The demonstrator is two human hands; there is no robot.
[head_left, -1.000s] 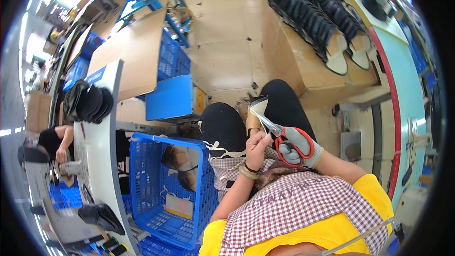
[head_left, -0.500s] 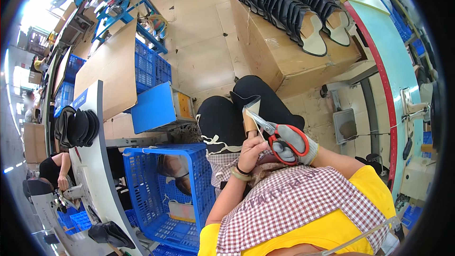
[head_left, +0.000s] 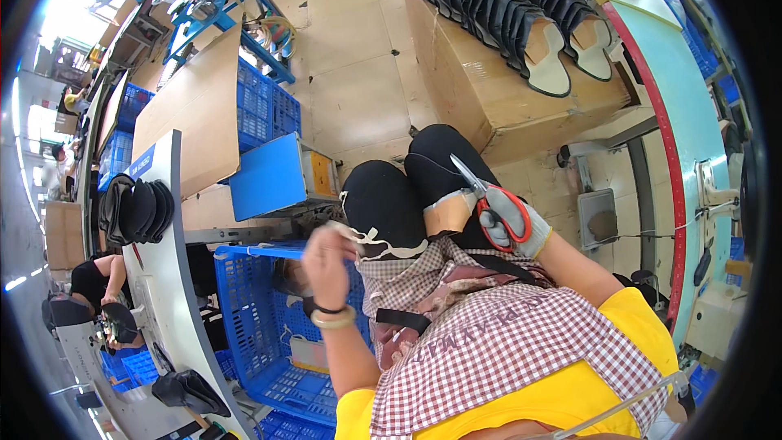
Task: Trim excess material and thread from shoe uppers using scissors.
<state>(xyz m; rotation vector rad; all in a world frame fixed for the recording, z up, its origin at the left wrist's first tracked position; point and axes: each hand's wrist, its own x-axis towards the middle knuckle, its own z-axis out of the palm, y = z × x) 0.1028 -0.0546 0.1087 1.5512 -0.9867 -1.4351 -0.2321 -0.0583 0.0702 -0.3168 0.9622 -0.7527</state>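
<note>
My right hand [head_left: 529, 236], in a grey glove, is closed round red-handled scissors [head_left: 509, 216], whose blades point away from me and to the left. Just left of the blades, a tan-lined shoe piece [head_left: 450, 213] with dark edges rests on my black-clad lap. My left hand [head_left: 326, 265] is raised by the near left, over the edge of a blue plastic crate [head_left: 232, 301]. Motion smears its fingers, so whether it holds anything does not show. Inside the crate lie a few pieces, partly hidden by that hand and arm.
A large cardboard box [head_left: 456, 57] at the far right bears rows of black shoe uppers [head_left: 481, 8]. On the left, a white bench [head_left: 167, 277] carries dark curved pieces [head_left: 142, 210]. A blue panel [head_left: 267, 179] stands ahead-left. Another person [head_left: 102, 277] works beyond the bench.
My left hand has let go of the shoe piece and swung left toward the crate. The piece now lies on my lap, and the scissors have shifted slightly right, blades turned farther away from me.
</note>
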